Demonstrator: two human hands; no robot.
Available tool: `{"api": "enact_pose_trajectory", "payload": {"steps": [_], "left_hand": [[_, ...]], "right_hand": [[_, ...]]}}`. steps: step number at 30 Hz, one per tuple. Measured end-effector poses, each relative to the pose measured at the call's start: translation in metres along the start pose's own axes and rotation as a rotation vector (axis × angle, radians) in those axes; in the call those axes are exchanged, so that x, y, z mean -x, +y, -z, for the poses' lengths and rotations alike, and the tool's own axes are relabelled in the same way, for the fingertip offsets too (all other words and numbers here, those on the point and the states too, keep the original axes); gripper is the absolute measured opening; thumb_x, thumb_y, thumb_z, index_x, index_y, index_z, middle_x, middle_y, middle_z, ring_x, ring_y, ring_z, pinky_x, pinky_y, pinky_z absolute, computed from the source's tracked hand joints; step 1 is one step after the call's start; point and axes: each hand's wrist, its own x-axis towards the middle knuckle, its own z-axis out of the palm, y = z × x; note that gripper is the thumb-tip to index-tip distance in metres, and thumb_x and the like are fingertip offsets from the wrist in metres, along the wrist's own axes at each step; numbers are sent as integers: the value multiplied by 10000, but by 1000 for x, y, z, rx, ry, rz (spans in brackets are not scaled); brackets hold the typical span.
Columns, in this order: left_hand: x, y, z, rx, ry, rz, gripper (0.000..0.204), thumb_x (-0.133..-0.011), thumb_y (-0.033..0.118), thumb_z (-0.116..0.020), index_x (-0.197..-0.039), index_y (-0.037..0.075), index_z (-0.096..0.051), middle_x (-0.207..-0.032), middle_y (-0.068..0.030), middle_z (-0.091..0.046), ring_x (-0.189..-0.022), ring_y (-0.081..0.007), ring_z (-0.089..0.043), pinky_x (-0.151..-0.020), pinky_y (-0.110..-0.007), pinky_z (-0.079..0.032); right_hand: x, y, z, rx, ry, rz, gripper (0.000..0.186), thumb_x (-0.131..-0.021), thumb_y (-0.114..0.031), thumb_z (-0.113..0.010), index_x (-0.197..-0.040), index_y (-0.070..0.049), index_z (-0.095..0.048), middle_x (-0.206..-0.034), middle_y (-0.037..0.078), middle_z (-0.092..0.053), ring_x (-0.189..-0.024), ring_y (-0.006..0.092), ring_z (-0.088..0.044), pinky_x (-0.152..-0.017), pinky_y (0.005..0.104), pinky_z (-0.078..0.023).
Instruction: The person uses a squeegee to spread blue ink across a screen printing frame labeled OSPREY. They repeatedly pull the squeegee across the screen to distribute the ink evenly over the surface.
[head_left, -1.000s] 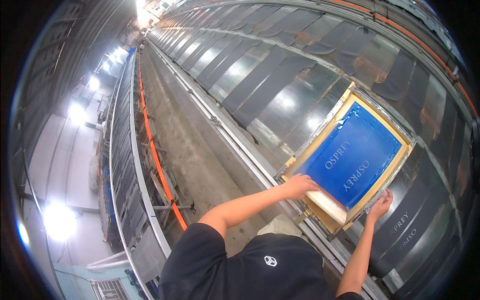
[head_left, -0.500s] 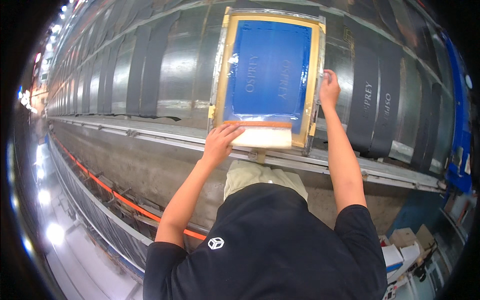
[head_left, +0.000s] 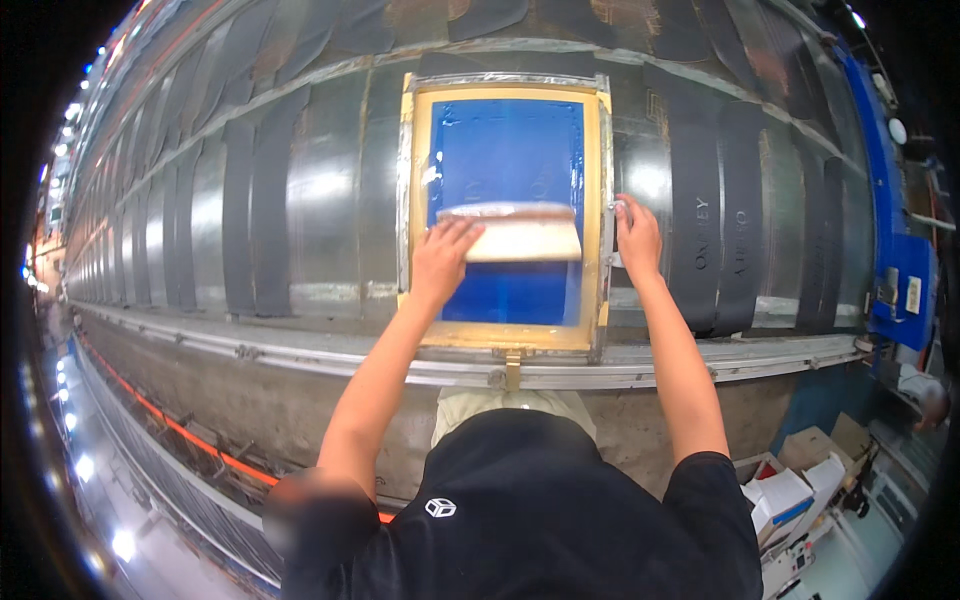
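My left hand (head_left: 442,258) grips a long squeegee (head_left: 522,240) with a pale handle, which lies crosswise over the middle of a blue printing screen (head_left: 508,292). The squeegee is slightly blurred by motion. My right hand (head_left: 637,237) has its fingers curled on the right side bar of the screen's yellow-edged metal frame (head_left: 605,140). The frame rests on a long metal-topped table (head_left: 330,170), among dark flat strips (head_left: 703,165), some with pale printed lettering just right of the frame.
A metal rail (head_left: 640,352) runs along the table's near edge, above a concrete floor (head_left: 230,375). A blue machine part (head_left: 902,300) stands at the right end. Boxes (head_left: 785,495) sit at lower right, and an orange strip (head_left: 200,440) runs along the lower left.
The view has turned to face the table squarely. My left hand has pushed the squeegee from the screen's near end up to its middle; my right hand stays on the frame's side.
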Motion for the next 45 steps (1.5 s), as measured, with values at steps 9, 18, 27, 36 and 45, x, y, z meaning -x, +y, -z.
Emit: {"api": "enact_pose_trajectory", "payload": {"steps": [9,18,27,36,45], "left_hand": [[-190,-64,40,138,-311,167,347,-833,151,-703,-1142,295,-769,-1005,-88,-755,-948,-305,-712,-810,-432,-571],[-75,-28,0,148,-112,120,395,-759,-11,-646,-1076,183,-780,-1104,-58,-749,-1015,-288,-685,-863,-402,-549],[90,36,9,76,-84,97,533,-670,-42,-654,-1138,200,-738,-1197,31,-715,-1125,-204,-643,-868,-379,-502],[-128,-49,17,159,-104,147,336,-780,31,-667,-1071,167,-765,-1031,-102,-731,-981,-324,-682,-842,-448,-552],[-171,-86,-20,145,-19,85,314,-722,77,-741,-1010,194,-784,-995,-79,-735,-986,-308,-676,-860,-429,-533]], "right_hand": [[-119,-123,23,163,-218,514,491,-764,-235,-832,-1206,-69,-697,-1201,114,-652,-1177,314,-591,-986,438,-501],[-18,-65,-28,67,-114,501,432,-679,0,-797,-1098,-83,-732,-1111,101,-665,-1102,333,-586,-971,420,-506],[139,-40,-20,71,-183,510,458,-657,30,-723,-1102,-77,-714,-1120,80,-655,-1087,289,-589,-908,418,-505],[-81,-84,-16,355,-12,601,350,-734,-208,-808,-1079,-192,-757,-1120,13,-717,-1125,232,-601,-1002,448,-400],[-129,-90,-41,402,-6,431,146,-784,-324,-738,-884,-231,-791,-861,69,-731,-940,290,-676,-838,467,-450]]}}
